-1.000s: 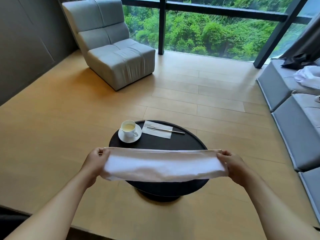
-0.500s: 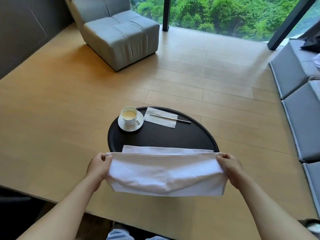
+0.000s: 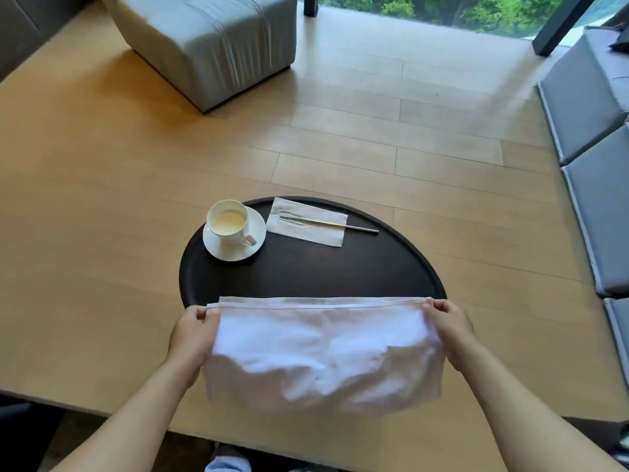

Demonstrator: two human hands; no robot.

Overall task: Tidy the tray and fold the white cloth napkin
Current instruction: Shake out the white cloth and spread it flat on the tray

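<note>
A white cloth napkin point(image 3: 320, 352) hangs doubled over the near edge of the round black tray point(image 3: 340, 267). My left hand point(image 3: 194, 332) pinches its top left corner and my right hand point(image 3: 449, 325) pinches its top right corner, so the upper hem is stretched straight between them. The napkin hides the near part of the tray. At the tray's far left a white cup of pale drink point(image 3: 228, 223) stands on a white saucer point(image 3: 255, 240). To its right a metal utensil point(image 3: 340, 225) lies across a folded paper napkin point(image 3: 323, 233).
The tray tops a small round table on a light wooden floor point(image 3: 374, 148). A grey armchair point(image 3: 204, 46) stands at the far left. Grey cushions point(image 3: 599, 165) run along the right edge. A dark floor strip lies below the platform edge near my feet.
The view has tilted down and closer. The napkin was held as a narrow band above the tray; it has come lower and nearer, and a deeper fold now hangs from my hands.
</note>
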